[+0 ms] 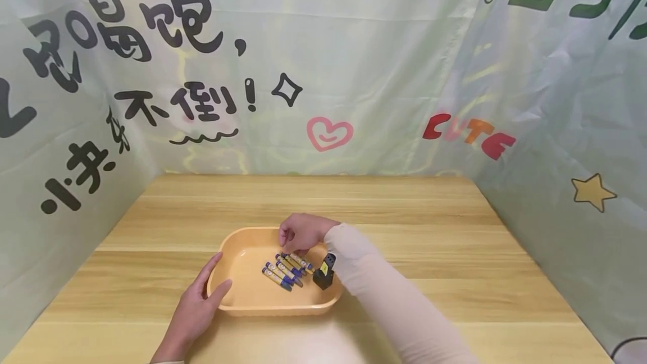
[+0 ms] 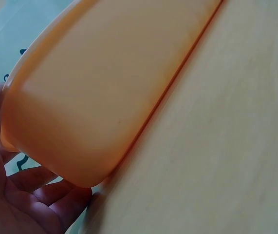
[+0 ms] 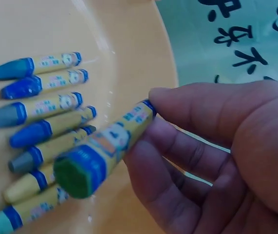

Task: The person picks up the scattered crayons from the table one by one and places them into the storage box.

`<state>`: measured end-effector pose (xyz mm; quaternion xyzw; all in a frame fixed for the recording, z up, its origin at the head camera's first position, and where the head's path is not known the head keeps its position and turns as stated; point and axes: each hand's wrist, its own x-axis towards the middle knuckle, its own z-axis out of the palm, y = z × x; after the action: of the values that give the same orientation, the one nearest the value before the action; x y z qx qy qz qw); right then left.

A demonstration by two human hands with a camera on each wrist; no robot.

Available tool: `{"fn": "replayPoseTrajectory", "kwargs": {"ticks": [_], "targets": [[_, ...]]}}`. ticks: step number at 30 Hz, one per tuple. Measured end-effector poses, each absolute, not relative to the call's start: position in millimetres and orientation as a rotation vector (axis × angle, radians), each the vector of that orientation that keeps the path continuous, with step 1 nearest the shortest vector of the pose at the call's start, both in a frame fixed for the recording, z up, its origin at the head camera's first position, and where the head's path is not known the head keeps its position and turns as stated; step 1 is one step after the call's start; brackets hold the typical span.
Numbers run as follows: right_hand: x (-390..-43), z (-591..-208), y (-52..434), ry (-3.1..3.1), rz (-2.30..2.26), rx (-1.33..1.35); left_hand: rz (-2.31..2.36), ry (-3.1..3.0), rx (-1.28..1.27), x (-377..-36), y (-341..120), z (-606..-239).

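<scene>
An orange plastic tray sits on the wooden table. Several blue-banded yellow crayons lie side by side in it, seen close in the right wrist view. My right hand is over the tray's far side and pinches a green-tipped crayon between thumb and fingers, lifted above the others. My left hand holds the tray's left rim, thumb inside and fingers outside. In the left wrist view my palm lies against the tray wall.
A small black sharpener with a yellow label stands in the tray's right end. Printed cloth walls close in the table at the back and both sides. Bare wood surrounds the tray.
</scene>
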<state>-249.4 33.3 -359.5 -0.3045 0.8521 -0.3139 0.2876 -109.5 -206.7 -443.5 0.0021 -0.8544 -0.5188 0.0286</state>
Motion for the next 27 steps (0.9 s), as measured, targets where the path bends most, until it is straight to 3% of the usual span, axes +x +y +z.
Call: {"fn": "replayPoseTrajectory", "kwargs": {"ticks": [27], "targets": [[-230, -376, -13, 2.217, -0.629, -0.832, -1.601, -2.622, -0.02, -111, -203, -446]]}}
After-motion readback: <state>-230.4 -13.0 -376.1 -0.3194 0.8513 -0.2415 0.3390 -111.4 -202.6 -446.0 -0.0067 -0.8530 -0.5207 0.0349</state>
